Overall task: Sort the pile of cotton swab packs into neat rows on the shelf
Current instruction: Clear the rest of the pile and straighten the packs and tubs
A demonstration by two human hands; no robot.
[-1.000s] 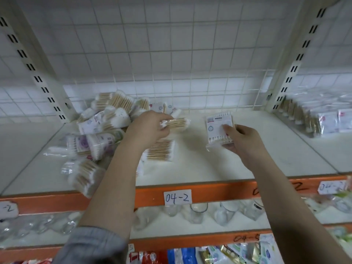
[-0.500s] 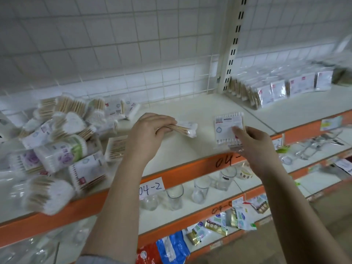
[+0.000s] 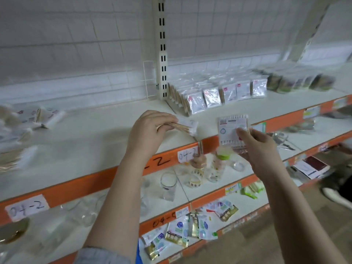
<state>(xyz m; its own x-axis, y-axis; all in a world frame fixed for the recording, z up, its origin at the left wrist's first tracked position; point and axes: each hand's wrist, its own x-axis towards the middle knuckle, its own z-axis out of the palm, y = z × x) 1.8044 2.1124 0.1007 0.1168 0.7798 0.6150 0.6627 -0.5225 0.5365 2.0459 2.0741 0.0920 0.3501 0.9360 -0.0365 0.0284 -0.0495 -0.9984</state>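
As view is swinging right from blurred loose pile (image 3: 22,128) toward neat upright row (image 3: 219,96), left hand (image 3: 150,128) is pinching clear wooden-stick swab pack (image 3: 182,126), right hand (image 3: 257,143) gripping flat white printed pack (image 3: 233,128) — both being carried above white shelf (image 3: 95,141), likely toward row.

A: Top shelf (image 3: 106,149), white board, orange front edge. Contents?
B: Blurred pile of cotton swab packs (image 3: 22,126) at far left. Past the upright post, a row of packs (image 3: 215,96) stands on edge by the back wall; darker packets (image 3: 301,82) beside it, further right.
A: Lower shelf (image 3: 314,130)?
B: Clear glasses (image 3: 168,185) and small bottles (image 3: 199,168) on it. Bottom shelf (image 3: 242,220): scattered sachets (image 3: 182,231).
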